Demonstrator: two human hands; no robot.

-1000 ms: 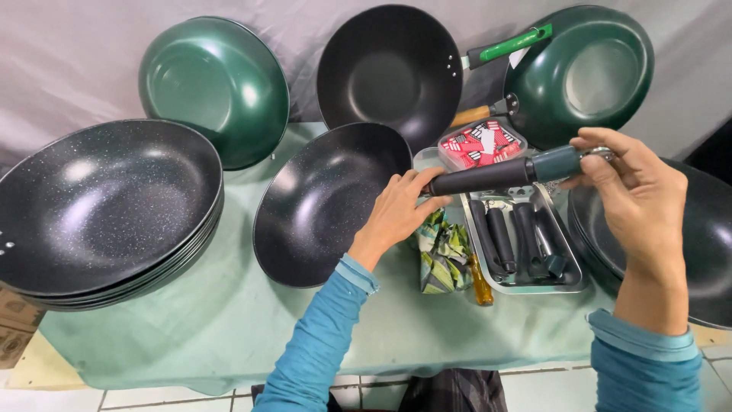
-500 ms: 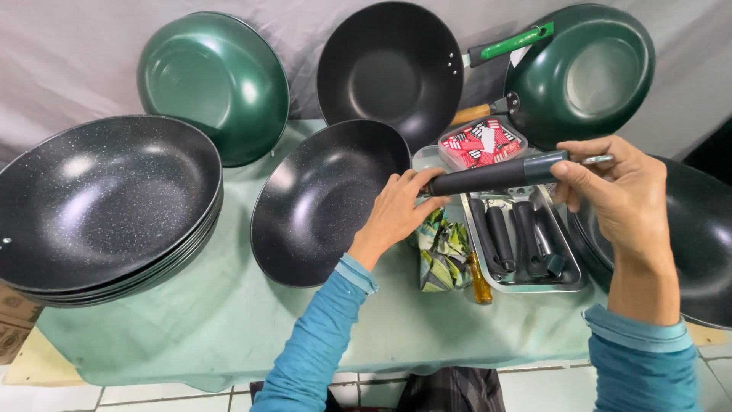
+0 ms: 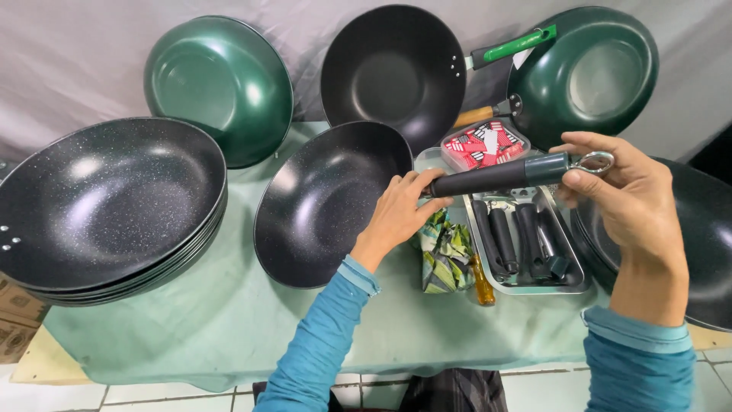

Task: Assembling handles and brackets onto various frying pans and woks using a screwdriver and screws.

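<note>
Hands (image 3: 396, 217) (image 3: 625, 198) raised, gripping black handle (image 3: 496, 177) ends.

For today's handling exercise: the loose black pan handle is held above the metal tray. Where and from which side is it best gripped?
Grip the black pan handle at both ends, as shown: the left hand from below at its plain black end, the right hand pinching the grey end beside the metal ring. It lies nearly level, so its long round shaft probably stays steadier that way.
</note>
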